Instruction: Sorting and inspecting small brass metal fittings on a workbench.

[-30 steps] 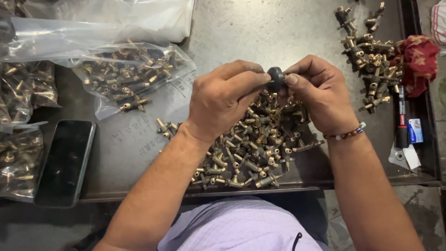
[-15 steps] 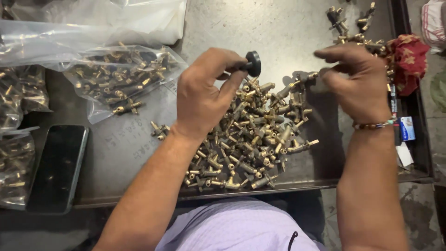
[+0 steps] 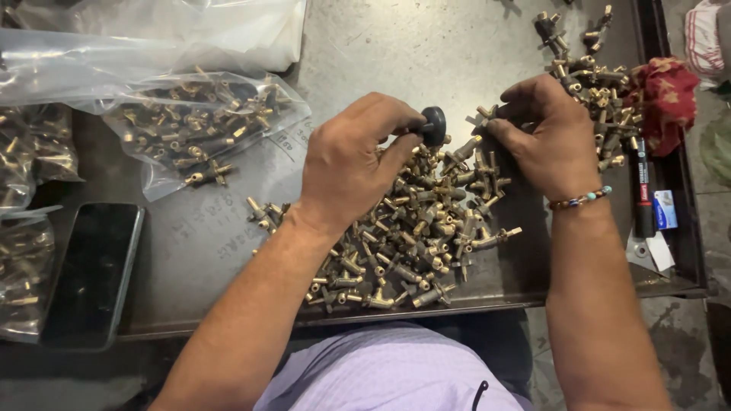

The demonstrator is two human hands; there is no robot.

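Vantage: my only view, a head-worn camera, looks steeply down from above the person's chest.
Facing: away from the body, across the grey metal tray point(image 3: 426, 46).
Nearness: close; forearms fill the lower frame.

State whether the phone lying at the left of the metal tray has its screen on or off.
Off. The phone lies flat with a uniformly dark screen, no lit picture or glow on it, beside bags of brass fittings.

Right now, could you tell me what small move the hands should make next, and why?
Probably bring the right hand back toward the left hand: the left pinches a black round knob, while the right fingers a brass fitting at the pile's edge, apart from it.
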